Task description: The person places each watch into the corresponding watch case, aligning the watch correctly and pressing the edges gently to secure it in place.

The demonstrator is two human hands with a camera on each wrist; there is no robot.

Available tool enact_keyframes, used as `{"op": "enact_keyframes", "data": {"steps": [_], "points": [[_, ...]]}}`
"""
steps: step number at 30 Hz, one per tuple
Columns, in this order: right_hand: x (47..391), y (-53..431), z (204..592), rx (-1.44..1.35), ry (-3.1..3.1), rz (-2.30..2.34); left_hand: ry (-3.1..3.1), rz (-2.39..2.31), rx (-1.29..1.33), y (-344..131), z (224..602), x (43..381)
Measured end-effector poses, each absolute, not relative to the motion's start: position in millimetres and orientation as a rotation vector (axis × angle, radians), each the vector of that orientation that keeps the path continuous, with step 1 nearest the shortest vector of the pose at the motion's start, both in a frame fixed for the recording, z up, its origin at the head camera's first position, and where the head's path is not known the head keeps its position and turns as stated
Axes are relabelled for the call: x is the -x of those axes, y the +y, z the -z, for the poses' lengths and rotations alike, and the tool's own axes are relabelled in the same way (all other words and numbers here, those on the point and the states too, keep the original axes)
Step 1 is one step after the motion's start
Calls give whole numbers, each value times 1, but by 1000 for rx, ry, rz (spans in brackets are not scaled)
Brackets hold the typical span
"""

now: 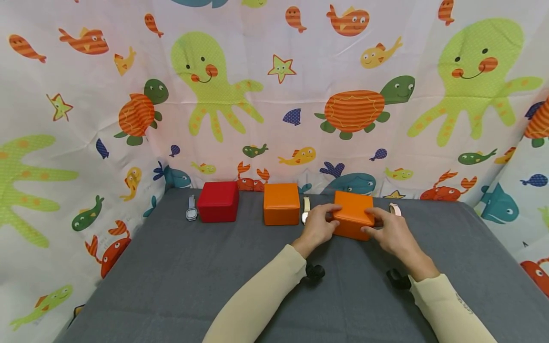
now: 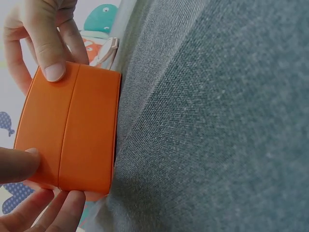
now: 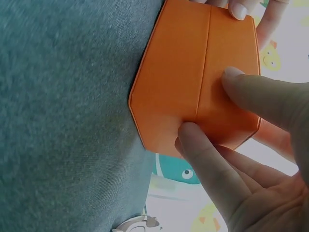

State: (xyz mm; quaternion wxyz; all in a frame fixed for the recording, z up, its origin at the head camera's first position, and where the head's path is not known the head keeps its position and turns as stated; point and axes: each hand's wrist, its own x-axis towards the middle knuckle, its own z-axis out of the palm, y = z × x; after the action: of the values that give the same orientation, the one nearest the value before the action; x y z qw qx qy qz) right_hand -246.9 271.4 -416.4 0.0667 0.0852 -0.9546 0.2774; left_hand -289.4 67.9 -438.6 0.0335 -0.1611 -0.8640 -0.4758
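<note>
A closed orange box point(image 1: 353, 209) with a seam round its lid stands between both hands on the right part of the table. My left hand point(image 1: 318, 225) grips its left side, with the thumb on the front face in the left wrist view. On the opposite side, my right hand point(image 1: 394, 234) holds the box, its thumb point(image 3: 258, 94) against the front and its fingers along the side. Just left of the left hand lies a watch with a pale yellowish strap point(image 1: 306, 209). Behind the right hand is a pale pink-strapped watch point(image 1: 395, 209), partly hidden.
A second orange box point(image 1: 281, 205) and a red box point(image 1: 218, 202) stand in a row to the left. Beside the red one lies a grey watch point(image 1: 191, 208). Grey cloth point(image 1: 171, 286) covers the table, and a sea-animal-print curtain point(image 1: 261, 95) hangs behind.
</note>
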Motion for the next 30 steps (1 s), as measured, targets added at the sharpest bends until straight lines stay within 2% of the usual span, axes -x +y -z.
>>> {"op": "enact_keyframes", "data": {"steps": [10, 19, 30], "points": [[242, 267, 415, -255, -2878, -871, -2648, 1550, 488, 62, 439, 285], [246, 265, 421, -252, -2903, -876, -2690, 1681, 311, 67, 439, 288], [247, 264, 423, -208, -2843, -947, -2674, 1667, 327, 66, 440, 290]]}}
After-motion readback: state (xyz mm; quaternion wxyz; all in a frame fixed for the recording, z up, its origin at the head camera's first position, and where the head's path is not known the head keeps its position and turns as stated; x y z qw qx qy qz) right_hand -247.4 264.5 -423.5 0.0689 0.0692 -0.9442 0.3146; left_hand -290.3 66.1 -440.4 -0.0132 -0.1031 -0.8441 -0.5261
